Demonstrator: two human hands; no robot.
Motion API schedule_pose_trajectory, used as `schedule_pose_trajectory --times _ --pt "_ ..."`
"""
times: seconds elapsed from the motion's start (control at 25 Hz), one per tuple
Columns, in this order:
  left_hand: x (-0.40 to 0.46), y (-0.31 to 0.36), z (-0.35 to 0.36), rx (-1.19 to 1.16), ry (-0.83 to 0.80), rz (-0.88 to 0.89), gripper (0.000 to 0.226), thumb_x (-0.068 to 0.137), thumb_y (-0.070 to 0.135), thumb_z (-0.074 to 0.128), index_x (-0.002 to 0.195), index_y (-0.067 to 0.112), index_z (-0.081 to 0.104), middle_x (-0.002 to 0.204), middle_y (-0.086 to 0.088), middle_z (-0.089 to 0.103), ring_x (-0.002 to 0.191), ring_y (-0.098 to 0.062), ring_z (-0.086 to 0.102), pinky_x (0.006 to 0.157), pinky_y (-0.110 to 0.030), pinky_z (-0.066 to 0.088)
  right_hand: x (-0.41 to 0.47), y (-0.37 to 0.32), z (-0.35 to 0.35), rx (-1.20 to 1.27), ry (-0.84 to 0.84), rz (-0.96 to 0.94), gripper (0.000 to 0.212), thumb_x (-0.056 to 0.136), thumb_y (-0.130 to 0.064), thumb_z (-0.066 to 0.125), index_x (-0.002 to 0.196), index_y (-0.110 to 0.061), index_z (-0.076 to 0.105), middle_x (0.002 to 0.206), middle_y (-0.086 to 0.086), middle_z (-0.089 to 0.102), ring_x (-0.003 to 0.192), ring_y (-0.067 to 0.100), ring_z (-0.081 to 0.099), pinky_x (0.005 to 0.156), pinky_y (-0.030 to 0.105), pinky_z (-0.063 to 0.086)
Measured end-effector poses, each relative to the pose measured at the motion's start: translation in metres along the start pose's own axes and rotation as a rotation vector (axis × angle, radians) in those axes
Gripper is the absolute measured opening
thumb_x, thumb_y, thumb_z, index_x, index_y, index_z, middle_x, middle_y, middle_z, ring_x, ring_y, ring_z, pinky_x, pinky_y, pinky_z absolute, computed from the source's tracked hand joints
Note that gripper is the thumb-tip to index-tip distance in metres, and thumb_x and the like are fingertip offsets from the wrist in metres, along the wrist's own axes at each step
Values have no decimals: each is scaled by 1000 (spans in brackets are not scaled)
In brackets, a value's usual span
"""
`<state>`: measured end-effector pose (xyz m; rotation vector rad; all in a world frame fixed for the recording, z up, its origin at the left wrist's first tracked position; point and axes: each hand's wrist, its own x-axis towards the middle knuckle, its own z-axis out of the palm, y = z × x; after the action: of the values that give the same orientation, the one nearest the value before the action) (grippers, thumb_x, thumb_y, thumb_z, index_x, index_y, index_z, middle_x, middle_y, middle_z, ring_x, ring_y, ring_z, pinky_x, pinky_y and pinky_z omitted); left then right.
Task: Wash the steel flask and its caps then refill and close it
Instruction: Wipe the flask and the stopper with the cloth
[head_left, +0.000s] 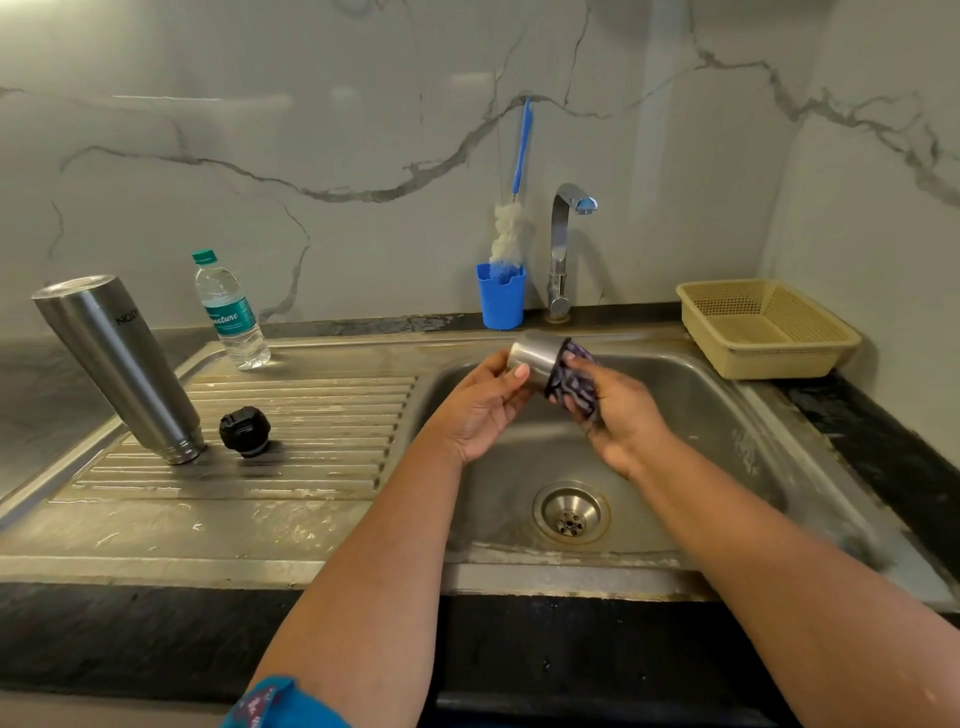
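Steel cup cap (535, 358): over sink basin (701, 395), gripped by left hand (483, 410); right hand (618, 421) presses purple scrubber (574, 379) into it. Steel flask (117, 364) inverted on drainboard, black stopper (244, 431) beside it. Risk: wet cap slipping into basin.

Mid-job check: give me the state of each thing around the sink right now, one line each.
Steel cup cap: held over the basin, being scrubbed.
Left hand: grips the cup cap.
Right hand: presses the purple scrubber on the cap.
Steel flask: uncapped, mouth down on the drainboard.
Black stopper: off, on the drainboard.
Water bottle: capped, upright.
Tap: no water visible.
Bottle brush: standing in blue holder.
Basket: empty.
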<state>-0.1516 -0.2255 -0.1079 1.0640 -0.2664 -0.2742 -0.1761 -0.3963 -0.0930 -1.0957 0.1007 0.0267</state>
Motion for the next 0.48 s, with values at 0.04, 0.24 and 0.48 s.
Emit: schedule_pose_trajectory --times 0.04,0.24,0.48 --pt "-1 0 -1 11 -31 5 30 90 4 61 119 9 61 105 -6 70 100 -16 66 91 -25 54 0 0 1 159 -10 175 24 83 -18 71 102 -5 64 88 12 70 67 15 68 50 16 52" --pt "5 -5 12 133 194 -99 22 93 29 63 107 11 64 89 -4 73 89 -17 66 79 -25 56 3 -8 -14 -650 44 -390 31 73 -18 81 95 -10 61 96 0 66 83 7 60 64 16 50" --pt "7 -6 14 197 440 -301 57 80 53 73 108 3 67 74 -7 72 56 -10 64 53 -17 54 21 10 -15 -1404 -219 -1087 29 69 -6 76 94 -13 64 97 2 64 87 19 60 77 35 54"
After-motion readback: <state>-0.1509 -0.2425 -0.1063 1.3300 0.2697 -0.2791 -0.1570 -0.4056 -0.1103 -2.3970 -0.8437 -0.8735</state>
